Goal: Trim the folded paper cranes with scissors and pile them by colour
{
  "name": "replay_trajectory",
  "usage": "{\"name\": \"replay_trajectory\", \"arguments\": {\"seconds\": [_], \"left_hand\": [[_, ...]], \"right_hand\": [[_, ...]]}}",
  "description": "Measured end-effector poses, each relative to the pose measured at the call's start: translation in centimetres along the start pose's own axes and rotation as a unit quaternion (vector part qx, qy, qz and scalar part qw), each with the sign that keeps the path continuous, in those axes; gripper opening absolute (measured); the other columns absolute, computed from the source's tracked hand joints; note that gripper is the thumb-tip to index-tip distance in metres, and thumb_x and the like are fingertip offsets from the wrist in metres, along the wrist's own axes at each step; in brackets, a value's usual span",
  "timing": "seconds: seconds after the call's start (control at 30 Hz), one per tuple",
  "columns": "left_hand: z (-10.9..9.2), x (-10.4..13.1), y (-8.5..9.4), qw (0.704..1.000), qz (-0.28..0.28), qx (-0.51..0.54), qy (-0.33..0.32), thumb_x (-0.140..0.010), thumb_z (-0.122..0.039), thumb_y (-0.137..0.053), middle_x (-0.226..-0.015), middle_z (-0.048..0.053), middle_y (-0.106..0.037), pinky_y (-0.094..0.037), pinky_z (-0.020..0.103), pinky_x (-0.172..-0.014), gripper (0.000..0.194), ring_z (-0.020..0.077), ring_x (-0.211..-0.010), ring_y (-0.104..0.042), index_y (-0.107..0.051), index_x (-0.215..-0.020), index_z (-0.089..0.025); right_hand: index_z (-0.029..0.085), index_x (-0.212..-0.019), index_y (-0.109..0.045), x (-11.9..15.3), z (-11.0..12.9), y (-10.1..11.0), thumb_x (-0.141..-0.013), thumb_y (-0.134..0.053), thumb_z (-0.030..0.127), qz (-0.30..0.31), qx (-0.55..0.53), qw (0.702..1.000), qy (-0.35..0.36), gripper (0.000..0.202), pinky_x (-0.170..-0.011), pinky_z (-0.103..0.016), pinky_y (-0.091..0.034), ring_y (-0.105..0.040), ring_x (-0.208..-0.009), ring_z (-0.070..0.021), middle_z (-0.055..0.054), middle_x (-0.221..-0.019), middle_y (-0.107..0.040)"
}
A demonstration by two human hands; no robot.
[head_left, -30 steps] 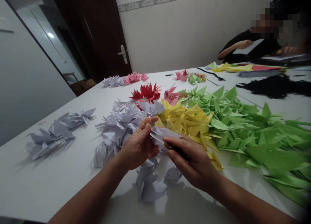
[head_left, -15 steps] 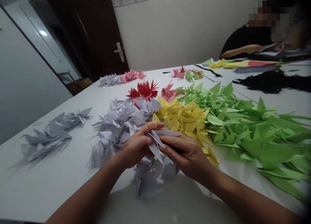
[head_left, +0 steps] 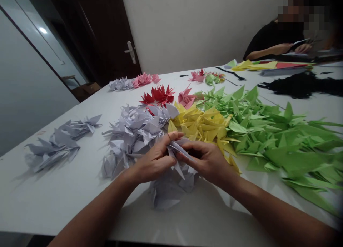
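A folded white paper piece (head_left: 178,155) is pinched between both hands, its pointed ends sticking out downward and to the right. My left hand (head_left: 158,159) grips it from the left, thumb across the front. From the right, my right hand (head_left: 205,161) holds it, with some fingertips hidden behind the paper. Beneath and behind the hands lies a pile of white folded papers (head_left: 134,127). Yellow folded papers (head_left: 206,124) lie just beyond my right hand, and a wide heap of green ones (head_left: 284,143) spreads to the right.
Red folded papers (head_left: 158,96) and a pink one (head_left: 185,97) lie behind the piles. More white ones (head_left: 57,145) are at the left of the table (head_left: 88,200). Black strands (head_left: 297,85) and flat sheets (head_left: 268,65) lie back right, near a person in black (head_left: 265,38).
My right fingers have bent and shifted on the white paper, which is turned slightly. The left thumb has moved right. The view has shifted a little, and the other person's hands have moved.
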State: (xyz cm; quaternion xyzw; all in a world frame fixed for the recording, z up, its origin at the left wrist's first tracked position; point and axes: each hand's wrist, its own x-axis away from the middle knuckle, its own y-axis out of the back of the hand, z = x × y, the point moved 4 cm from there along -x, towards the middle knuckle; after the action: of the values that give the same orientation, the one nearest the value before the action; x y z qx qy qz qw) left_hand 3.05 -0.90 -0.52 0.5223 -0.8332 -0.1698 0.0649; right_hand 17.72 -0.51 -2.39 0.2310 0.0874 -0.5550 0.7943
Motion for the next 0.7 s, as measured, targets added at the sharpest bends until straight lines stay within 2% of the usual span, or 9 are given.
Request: {"name": "replay_trajectory", "arguments": {"seconds": [0.17, 0.4, 0.53, 0.7], "left_hand": [[-0.15, -0.04, -0.45, 0.999, 0.003, -0.034, -0.010, -0.069, -0.018, -0.050, -0.108, 0.006, -0.059, -0.045, 0.036, -0.086, 0.059, 0.0210, -0.097, -0.055, -0.045, -0.127, -0.023], [-0.13, -0.04, -0.70, 0.998, 0.024, -0.050, -0.016, -0.070, -0.018, -0.051, -0.117, 0.007, -0.055, -0.042, 0.039, -0.092, 0.060, 0.0230, -0.105, -0.054, -0.041, -0.129, -0.021], [-0.21, 0.19, -0.63, 0.999, 0.025, -0.032, -0.024, -0.072, -0.017, -0.051, -0.115, 0.007, -0.054, -0.045, 0.037, -0.087, 0.058, 0.0213, -0.099, -0.055, -0.039, -0.129, -0.022], [-0.44, 0.35, -0.13, 0.999, 0.017, 0.013, -0.046, -0.075, -0.018, -0.057, -0.110, 0.006, -0.055, -0.047, 0.029, -0.075, 0.057, 0.0154, -0.087, -0.056, -0.038, -0.129, -0.023]], "right_hand": [[0.018, -0.086, -0.073, -0.15, -0.08, -0.02, -0.081, -0.062, 0.028, 0.013, -0.004, 1.000, -0.022, 0.016, -0.060, -0.023, -0.046, -0.061, -0.066, -0.0129, -0.001, -0.077, -0.071], [0.018, -0.080, -0.072, -0.20, -0.20, -0.04, -0.081, -0.061, 0.029, 0.033, -0.003, 0.999, -0.024, 0.016, -0.062, -0.024, -0.047, -0.061, -0.066, -0.0136, -0.002, -0.075, -0.070], [0.020, -0.083, -0.074, -0.24, -0.01, -0.13, -0.081, -0.061, 0.026, 0.030, -0.009, 0.999, -0.014, 0.014, -0.065, -0.024, -0.049, -0.065, -0.071, -0.0149, -0.002, -0.079, -0.073], [0.023, -0.089, -0.074, -0.34, 0.04, -0.05, -0.079, -0.063, 0.027, -0.003, -0.027, 1.000, 0.006, 0.015, -0.076, -0.030, -0.054, -0.069, -0.084, -0.0179, -0.004, -0.095, -0.074]]}}
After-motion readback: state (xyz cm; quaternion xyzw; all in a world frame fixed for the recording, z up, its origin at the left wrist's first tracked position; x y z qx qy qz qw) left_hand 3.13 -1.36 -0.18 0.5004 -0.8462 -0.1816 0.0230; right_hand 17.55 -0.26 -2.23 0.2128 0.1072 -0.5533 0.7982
